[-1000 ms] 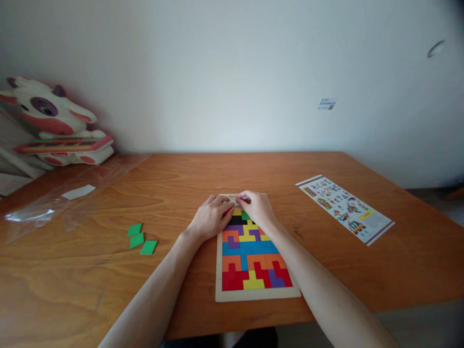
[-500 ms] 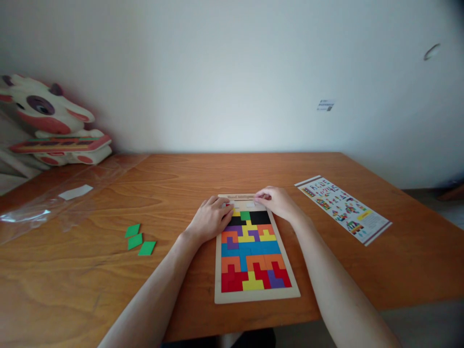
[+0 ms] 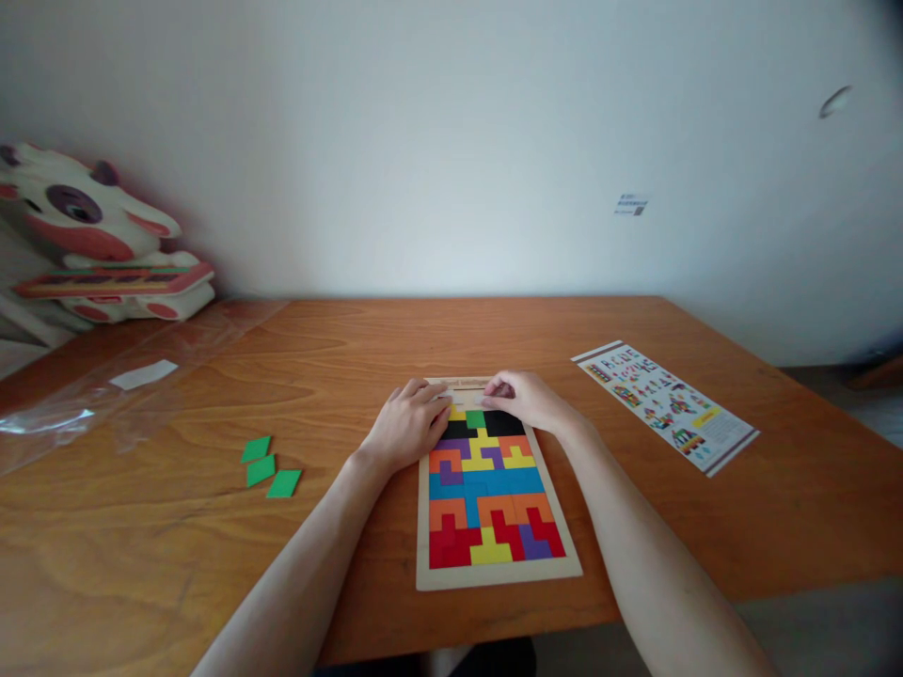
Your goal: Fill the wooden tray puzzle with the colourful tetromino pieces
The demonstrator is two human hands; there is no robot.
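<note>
A wooden puzzle board point(image 3: 423, 527) lies on the table, filled over most of its area with coloured blocks, among them a blue piece point(image 3: 504, 482) and black pieces at the top. My left hand point(image 3: 409, 423) rests on the board's upper left edge, fingers loosely spread, with no object visible in it. At the upper right of the board is my right hand point(image 3: 526, 397), its thumb and fingertips pinched close over the pale strip above the black and green pieces. Anything between those fingertips is too small to make out.
Several green rhombus pieces point(image 3: 261, 470) lie left of my left arm. A printed pattern sheet point(image 3: 667, 404) is at the right. Clear plastic wrapping point(image 3: 91, 404) and a cow toy with a keyboard point(image 3: 113, 235) occupy the left side.
My right hand has moved a little left and down over the top of the board, its fingers now over the pale strip. My left hand has stayed nearly in place.
</note>
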